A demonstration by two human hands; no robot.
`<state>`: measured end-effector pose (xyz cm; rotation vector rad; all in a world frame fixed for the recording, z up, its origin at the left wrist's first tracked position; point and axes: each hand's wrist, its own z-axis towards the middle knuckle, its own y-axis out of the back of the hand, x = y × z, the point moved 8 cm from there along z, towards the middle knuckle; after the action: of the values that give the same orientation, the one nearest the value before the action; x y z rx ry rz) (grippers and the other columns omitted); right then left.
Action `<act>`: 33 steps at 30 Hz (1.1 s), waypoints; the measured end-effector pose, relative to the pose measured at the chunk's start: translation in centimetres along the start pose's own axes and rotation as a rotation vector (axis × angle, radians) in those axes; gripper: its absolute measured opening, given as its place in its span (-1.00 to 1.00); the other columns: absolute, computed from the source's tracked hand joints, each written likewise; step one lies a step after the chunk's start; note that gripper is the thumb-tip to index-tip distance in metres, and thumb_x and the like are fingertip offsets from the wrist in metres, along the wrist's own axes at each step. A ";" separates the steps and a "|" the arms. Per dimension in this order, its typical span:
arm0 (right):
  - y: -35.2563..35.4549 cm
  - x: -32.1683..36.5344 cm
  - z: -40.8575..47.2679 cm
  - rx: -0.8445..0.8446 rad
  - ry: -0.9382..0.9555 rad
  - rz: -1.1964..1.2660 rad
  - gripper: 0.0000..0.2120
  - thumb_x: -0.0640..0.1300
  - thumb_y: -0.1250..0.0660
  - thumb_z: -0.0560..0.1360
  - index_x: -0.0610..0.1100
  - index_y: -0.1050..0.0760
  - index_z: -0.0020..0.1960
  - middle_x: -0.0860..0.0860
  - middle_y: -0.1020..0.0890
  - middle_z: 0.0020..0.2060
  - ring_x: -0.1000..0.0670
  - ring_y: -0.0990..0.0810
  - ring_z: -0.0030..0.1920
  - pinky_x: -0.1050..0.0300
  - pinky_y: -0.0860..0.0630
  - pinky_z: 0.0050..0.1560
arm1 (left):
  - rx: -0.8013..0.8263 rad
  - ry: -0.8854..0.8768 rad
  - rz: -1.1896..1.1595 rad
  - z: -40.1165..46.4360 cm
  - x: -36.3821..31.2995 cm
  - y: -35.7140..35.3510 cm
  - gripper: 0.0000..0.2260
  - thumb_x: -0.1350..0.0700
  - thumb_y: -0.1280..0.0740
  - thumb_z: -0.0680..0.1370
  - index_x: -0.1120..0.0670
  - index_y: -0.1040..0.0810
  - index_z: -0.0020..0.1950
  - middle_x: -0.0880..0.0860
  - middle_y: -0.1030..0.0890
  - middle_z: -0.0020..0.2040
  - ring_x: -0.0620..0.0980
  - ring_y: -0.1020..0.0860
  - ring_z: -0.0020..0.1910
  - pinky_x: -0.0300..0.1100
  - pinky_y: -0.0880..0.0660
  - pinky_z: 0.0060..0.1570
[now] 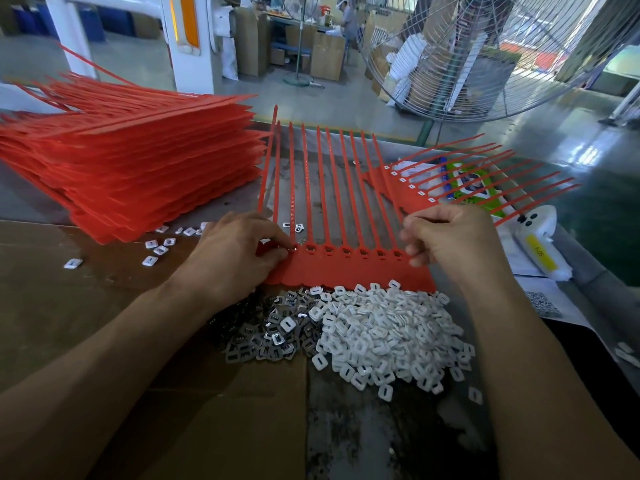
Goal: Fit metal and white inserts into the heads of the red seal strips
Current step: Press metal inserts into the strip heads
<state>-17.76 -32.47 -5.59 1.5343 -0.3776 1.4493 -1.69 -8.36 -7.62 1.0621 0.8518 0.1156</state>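
A red sheet of joined seal strips (349, 268) lies flat in front of me, heads in a row near me and tails pointing away. My left hand (235, 258) rests on its left end and pinches a small metal insert (293, 250) at a head there. My right hand (453, 240) hovers over the sheet's right end with fingers curled; what it holds is hidden. Below the sheet lie a heap of metal inserts (263, 330) and a larger heap of white inserts (384, 334).
A tall stack of red strip sheets (131, 161) fills the left of the table. A second sheet with white inserts fitted (450, 181) lies at the back right over packets. Loose white inserts (156, 251) are scattered left. A big floor fan (485, 53) stands behind.
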 end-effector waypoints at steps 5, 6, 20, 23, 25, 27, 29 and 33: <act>2.0 -1.7 0.3 -0.055 -0.060 -0.241 -0.90 -0.17 -0.45 0.51 -0.13 -0.69 -0.16 -0.05 -0.66 -0.40 0.01 -0.54 -0.42 0.15 -0.46 -0.35 | -0.015 0.010 -0.019 0.0 0.0 0.2 -0.87 0.02 -0.43 0.57 -0.22 -0.66 0.04 -0.11 -0.56 0.30 -0.06 -0.42 0.37 0.18 -0.32 0.40; 2.1 -1.8 0.2 -0.050 -0.065 -0.264 -0.90 -0.15 -0.47 0.51 -0.13 -0.69 -0.17 -0.04 -0.65 -0.39 -0.01 -0.53 -0.39 0.15 -0.45 -0.31 | -0.012 0.012 -0.018 0.0 0.0 0.2 -0.87 0.02 -0.43 0.57 -0.22 -0.66 0.04 -0.12 -0.56 0.30 -0.06 -0.41 0.37 0.19 -0.31 0.40; 1.1 -3.1 0.5 0.035 -0.192 -0.408 -0.81 -0.08 -0.49 0.52 -0.09 -0.66 -0.26 -0.05 -0.70 -0.29 -0.04 -0.64 -0.20 0.13 -0.46 -0.26 | 0.000 0.012 -0.006 0.0 -0.1 0.2 -0.86 0.01 -0.42 0.58 -0.21 -0.65 0.08 -0.12 -0.55 0.32 -0.06 -0.40 0.38 0.20 -0.31 0.42; 1.0 -3.1 0.6 0.035 -0.197 -0.435 -0.80 -0.10 -0.48 0.51 -0.14 -0.67 -0.27 -0.12 -0.71 -0.28 -0.12 -0.67 -0.20 -0.02 -0.60 -0.12 | 0.000 0.004 0.003 0.0 -0.2 0.2 -0.86 0.02 -0.42 0.58 -0.20 -0.66 0.10 -0.11 -0.56 0.30 -0.05 -0.41 0.37 0.18 -0.32 0.40; 0.9 -3.1 0.6 0.036 -0.197 -0.456 -0.79 -0.11 -0.48 0.51 -0.16 -0.67 -0.27 -0.14 -0.70 -0.29 -0.15 -0.67 -0.20 -0.09 -0.63 -0.04 | -0.001 0.004 0.003 0.0 -0.2 0.2 -0.86 0.02 -0.42 0.58 -0.20 -0.66 0.09 -0.11 -0.56 0.30 -0.05 -0.41 0.37 0.18 -0.32 0.41; 0.8 -3.0 0.7 0.038 -0.186 -0.480 -0.79 -0.10 -0.49 0.50 -0.16 -0.67 -0.27 -0.15 -0.70 -0.29 -0.15 -0.67 -0.19 -0.09 -0.64 -0.02 | 0.002 0.010 -0.002 0.0 -0.1 0.2 -0.86 0.02 -0.42 0.58 -0.21 -0.66 0.09 -0.11 -0.55 0.32 -0.05 -0.40 0.38 0.18 -0.30 0.42; 0.8 -2.9 0.8 0.028 -0.184 -0.480 -0.80 -0.09 -0.50 0.49 -0.14 -0.67 -0.28 -0.13 -0.70 -0.29 -0.14 -0.67 -0.20 -0.11 -0.64 -0.01 | 0.002 0.014 -0.006 0.0 0.0 0.2 -0.86 0.02 -0.42 0.58 -0.21 -0.65 0.08 -0.10 -0.55 0.32 -0.04 -0.40 0.38 0.19 -0.30 0.42; 1.0 -2.9 0.7 0.002 -0.178 -0.490 -0.82 -0.10 -0.52 0.48 -0.18 -0.67 -0.24 -0.15 -0.70 -0.26 -0.14 -0.66 -0.21 -0.15 -0.64 0.01 | -0.020 0.007 -0.011 0.0 -0.1 0.3 -0.86 0.03 -0.43 0.57 -0.19 -0.67 0.08 -0.10 -0.58 0.28 -0.06 -0.41 0.36 0.16 -0.31 0.41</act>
<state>-18.84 -34.62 -7.67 1.6223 -0.0908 0.9362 -1.67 -8.29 -7.32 1.0390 0.8609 0.1180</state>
